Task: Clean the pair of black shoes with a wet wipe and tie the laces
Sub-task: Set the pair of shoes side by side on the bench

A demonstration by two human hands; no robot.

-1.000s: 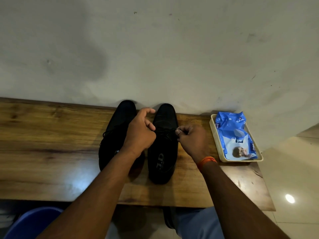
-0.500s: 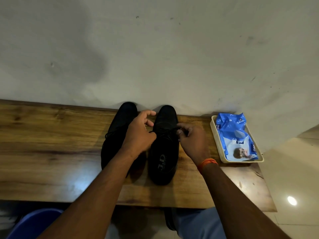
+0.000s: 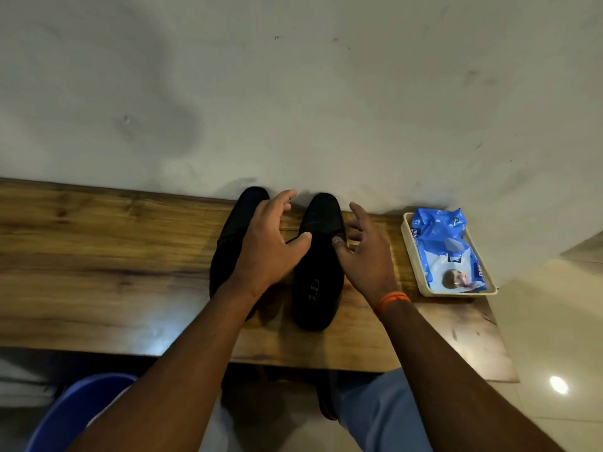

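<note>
Shoes: the right black shoe (image 3: 318, 265) and left black shoe (image 3: 233, 243) stand side by side at the counter's (image 3: 98, 256) far edge. Left hand (image 3: 270, 243) and right hand (image 3: 365, 256) flank the right shoe's laces, fingers spread, gripping nothing; tying looks near-finished there. At the far right corner, a tray (image 3: 411, 256) holds a blue wipe packet (image 3: 447, 249).

Both forearms are bare, without sleeves. An orange band (image 3: 393, 300) circles the right wrist. Light blue trousers (image 3: 381, 415) cover the leg showing below the right arm.
</note>
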